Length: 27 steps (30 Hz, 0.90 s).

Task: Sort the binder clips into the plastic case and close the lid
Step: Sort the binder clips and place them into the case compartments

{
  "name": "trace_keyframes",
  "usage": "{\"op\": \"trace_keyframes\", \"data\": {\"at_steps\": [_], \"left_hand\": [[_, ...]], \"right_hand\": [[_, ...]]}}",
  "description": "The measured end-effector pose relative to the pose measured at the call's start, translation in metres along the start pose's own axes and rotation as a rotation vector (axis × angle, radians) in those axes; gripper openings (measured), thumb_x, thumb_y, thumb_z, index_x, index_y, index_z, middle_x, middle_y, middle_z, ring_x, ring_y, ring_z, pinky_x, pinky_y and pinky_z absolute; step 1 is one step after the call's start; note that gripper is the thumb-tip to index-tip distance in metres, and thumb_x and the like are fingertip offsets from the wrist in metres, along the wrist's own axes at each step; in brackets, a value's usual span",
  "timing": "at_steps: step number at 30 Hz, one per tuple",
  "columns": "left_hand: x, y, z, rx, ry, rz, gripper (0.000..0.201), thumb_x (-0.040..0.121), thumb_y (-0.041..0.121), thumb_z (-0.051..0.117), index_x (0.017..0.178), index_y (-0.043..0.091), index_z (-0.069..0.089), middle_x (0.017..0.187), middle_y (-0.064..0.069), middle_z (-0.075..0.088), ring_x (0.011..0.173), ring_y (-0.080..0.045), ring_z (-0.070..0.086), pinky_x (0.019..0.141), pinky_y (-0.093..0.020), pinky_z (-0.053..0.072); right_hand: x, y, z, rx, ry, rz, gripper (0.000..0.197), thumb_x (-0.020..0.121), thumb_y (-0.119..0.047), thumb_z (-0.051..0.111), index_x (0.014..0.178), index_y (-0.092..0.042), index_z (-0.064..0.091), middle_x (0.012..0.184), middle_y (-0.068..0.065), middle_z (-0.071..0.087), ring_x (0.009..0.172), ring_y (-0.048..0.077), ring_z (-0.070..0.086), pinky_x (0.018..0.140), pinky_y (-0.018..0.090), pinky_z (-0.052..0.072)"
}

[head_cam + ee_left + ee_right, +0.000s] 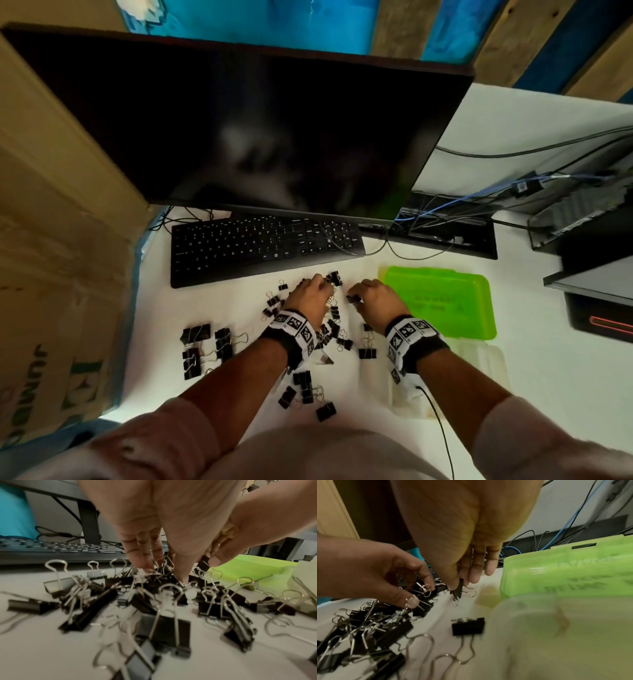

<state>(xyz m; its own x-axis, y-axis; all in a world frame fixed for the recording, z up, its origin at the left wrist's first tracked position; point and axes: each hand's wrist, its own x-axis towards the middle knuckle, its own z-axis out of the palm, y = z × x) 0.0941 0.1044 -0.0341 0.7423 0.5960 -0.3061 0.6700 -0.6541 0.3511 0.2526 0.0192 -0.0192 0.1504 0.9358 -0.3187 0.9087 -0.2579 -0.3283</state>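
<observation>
Black binder clips (334,325) lie in a loose pile on the white desk between my hands. My left hand (322,282) reaches down into the pile (164,588), and its thumb and forefinger pinch a small black clip (203,562). My right hand (354,298) pinches another small clip (460,588) between thumb and fingers, just above the desk. The plastic case lies open to the right: the green half (442,301) is farther away and the clear half (479,373) is nearer. I cannot see whether any clips are inside it.
Larger clips sit grouped at the left (202,346) and more lie near my body (308,394). A black keyboard (260,246) and a dark monitor (257,130) stand behind the pile. Cables and computer hardware (582,212) fill the back right; a cardboard box (51,274) borders the left.
</observation>
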Motion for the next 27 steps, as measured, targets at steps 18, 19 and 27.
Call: {"op": "trace_keyframes", "data": {"at_steps": [18, 19, 27], "left_hand": [[-0.019, -0.006, -0.024, -0.528, 0.166, -0.214, 0.014, 0.098, 0.031, 0.037, 0.094, 0.020, 0.044, 0.085, -0.006, 0.063, 0.077, -0.023, 0.062, 0.073, -0.044, 0.053], [-0.020, -0.006, -0.025, -0.540, 0.154, -0.217, 0.014, 0.098, 0.031, 0.040, 0.093, 0.019, 0.045, 0.084, -0.005, 0.064, 0.077, -0.022, 0.062, 0.072, -0.041, 0.053], [-0.024, -0.015, -0.030, -0.505, 0.191, -0.157, 0.012, 0.083, 0.017, 0.067, 0.088, 0.016, 0.056, 0.093, -0.001, 0.061, 0.079, -0.015, 0.058, 0.077, -0.028, 0.050]], "right_hand": [[0.014, -0.024, -0.011, -0.118, -0.111, -0.021, 0.058, 0.091, -0.007, 0.038, 0.142, -0.033, 0.027, 0.139, 0.002, 0.041, 0.096, 0.040, 0.063, 0.077, 0.044, 0.051], [0.015, -0.025, -0.008, -0.135, -0.117, -0.003, 0.053, 0.092, -0.010, 0.038, 0.140, -0.031, 0.033, 0.136, 0.004, 0.046, 0.099, 0.040, 0.062, 0.079, 0.044, 0.051], [0.011, -0.014, -0.014, -0.085, -0.071, 0.130, 0.026, 0.091, -0.022, 0.049, 0.108, -0.028, 0.067, 0.111, 0.012, 0.069, 0.098, 0.034, 0.063, 0.084, 0.038, 0.052]]}}
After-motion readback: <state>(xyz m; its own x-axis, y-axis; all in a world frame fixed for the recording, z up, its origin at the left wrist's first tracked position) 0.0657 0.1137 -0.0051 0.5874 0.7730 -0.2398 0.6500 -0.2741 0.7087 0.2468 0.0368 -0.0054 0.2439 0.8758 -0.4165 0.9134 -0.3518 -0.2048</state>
